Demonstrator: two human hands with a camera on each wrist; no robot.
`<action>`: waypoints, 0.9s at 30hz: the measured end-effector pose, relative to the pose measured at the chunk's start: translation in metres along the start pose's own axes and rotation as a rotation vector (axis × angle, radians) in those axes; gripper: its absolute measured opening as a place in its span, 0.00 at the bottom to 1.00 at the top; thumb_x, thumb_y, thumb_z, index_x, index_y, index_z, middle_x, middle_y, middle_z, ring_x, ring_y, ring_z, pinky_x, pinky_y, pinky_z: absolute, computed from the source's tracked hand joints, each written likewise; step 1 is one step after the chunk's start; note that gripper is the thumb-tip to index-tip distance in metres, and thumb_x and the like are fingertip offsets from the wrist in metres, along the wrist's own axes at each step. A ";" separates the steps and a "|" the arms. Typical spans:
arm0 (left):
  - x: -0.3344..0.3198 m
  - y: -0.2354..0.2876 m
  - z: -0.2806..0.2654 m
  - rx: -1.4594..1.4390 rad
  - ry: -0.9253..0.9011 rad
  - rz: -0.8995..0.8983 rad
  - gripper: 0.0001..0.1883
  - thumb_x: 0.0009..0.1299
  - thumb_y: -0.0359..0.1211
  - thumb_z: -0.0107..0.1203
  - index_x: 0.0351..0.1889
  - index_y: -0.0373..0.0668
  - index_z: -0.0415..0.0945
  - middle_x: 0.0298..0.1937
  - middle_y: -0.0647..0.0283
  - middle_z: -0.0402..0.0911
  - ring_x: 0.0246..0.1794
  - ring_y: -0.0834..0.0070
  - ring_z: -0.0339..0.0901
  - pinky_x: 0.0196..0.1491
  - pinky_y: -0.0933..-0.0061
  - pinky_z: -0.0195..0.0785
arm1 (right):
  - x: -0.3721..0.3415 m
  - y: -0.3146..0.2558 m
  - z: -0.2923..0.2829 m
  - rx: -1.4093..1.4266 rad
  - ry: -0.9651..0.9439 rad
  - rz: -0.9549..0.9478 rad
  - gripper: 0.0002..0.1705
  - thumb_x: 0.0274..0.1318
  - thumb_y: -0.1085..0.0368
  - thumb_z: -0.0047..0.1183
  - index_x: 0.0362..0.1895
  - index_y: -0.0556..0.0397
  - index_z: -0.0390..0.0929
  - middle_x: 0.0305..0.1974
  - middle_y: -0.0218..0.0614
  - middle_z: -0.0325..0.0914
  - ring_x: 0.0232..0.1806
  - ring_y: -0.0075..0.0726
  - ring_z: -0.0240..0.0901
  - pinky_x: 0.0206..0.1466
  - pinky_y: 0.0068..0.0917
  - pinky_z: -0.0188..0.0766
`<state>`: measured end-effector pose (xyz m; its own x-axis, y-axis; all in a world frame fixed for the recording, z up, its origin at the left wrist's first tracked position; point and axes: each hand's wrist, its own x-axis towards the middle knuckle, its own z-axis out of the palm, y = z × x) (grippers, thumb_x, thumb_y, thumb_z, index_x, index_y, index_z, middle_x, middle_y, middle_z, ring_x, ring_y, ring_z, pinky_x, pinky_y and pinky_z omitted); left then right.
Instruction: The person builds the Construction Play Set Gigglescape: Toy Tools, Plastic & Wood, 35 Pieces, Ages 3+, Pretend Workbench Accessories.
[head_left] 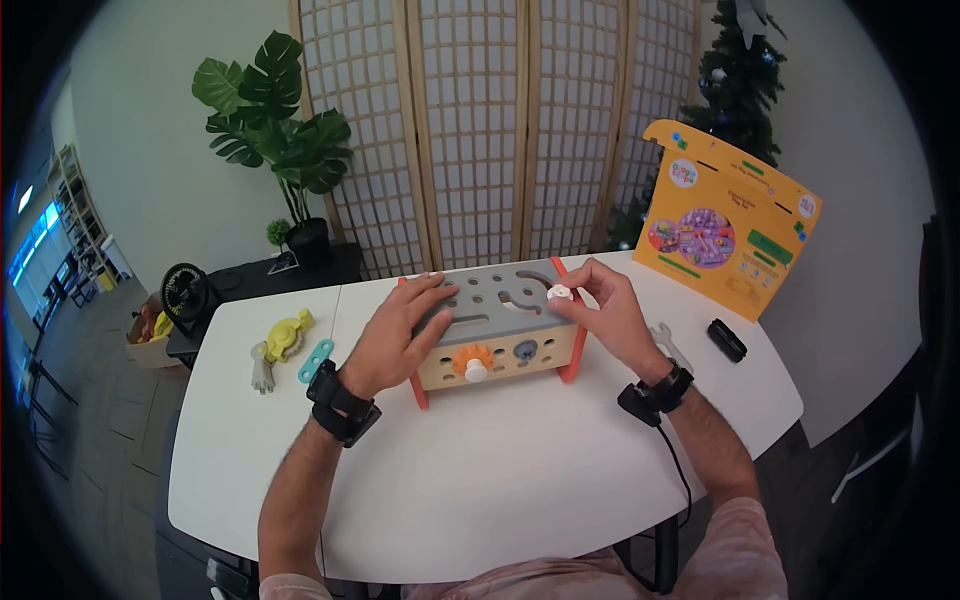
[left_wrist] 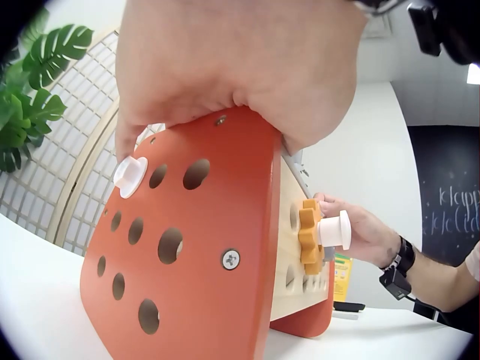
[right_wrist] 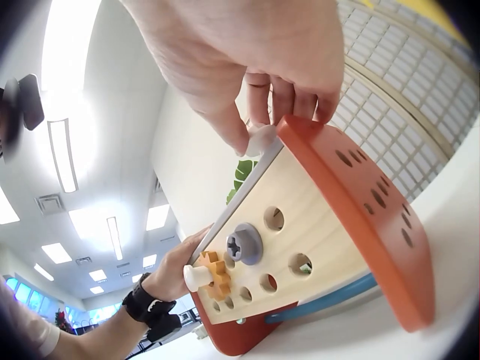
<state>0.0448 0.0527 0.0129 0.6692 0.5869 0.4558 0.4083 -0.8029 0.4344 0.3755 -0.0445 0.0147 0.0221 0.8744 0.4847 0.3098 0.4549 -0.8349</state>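
A toy workbench with a grey slotted top (head_left: pixel 470 322), a pale wooden front (right_wrist: pixel 322 225) and red end panels (left_wrist: pixel 202 232) stands on the white table. My left hand (head_left: pixel 392 335) rests on its left end, fingers lying over the grey top. At the top's right end, my right hand (head_left: pixel 612 315) pinches a white peg (head_left: pixel 560 294) between thumb and fingers, close over the curved slot. An orange gear (left_wrist: pixel 310 236) with a white peg through it and a grey bolt (right_wrist: pixel 244 244) sit on the front. Another white peg (left_wrist: pixel 130 176) sticks out of the left end panel.
Left on the table lie a yellow toy piece (head_left: pixel 288 335), a grey piece (head_left: pixel 261 370) and a teal strip (head_left: pixel 316 360). To the right are a grey wrench (head_left: pixel 668 343), a black case (head_left: pixel 726 340) and an upright orange box (head_left: pixel 730 220).
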 end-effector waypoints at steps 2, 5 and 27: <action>0.000 0.000 0.000 -0.004 0.001 0.007 0.25 0.87 0.43 0.50 0.76 0.41 0.76 0.83 0.46 0.70 0.86 0.49 0.62 0.86 0.51 0.54 | -0.001 -0.001 0.003 -0.094 0.035 -0.030 0.15 0.63 0.67 0.76 0.42 0.54 0.79 0.42 0.28 0.81 0.51 0.22 0.77 0.65 0.27 0.73; 0.000 0.001 -0.001 -0.011 -0.001 0.012 0.25 0.87 0.43 0.49 0.76 0.41 0.76 0.82 0.46 0.70 0.86 0.48 0.62 0.86 0.51 0.54 | -0.003 0.004 0.004 -0.162 0.048 -0.096 0.19 0.58 0.67 0.79 0.43 0.53 0.78 0.48 0.30 0.77 0.56 0.25 0.77 0.69 0.31 0.74; 0.000 0.001 -0.003 0.005 -0.024 0.000 0.26 0.88 0.44 0.48 0.77 0.41 0.75 0.83 0.45 0.69 0.85 0.48 0.62 0.85 0.50 0.54 | -0.020 -0.001 -0.003 -0.083 0.012 -0.052 0.30 0.61 0.71 0.74 0.66 0.55 0.79 0.69 0.39 0.74 0.74 0.37 0.73 0.83 0.40 0.70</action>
<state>0.0440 0.0521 0.0156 0.6839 0.5843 0.4370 0.4111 -0.8034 0.4308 0.3775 -0.0628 0.0061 0.0153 0.8477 0.5302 0.3881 0.4837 -0.7845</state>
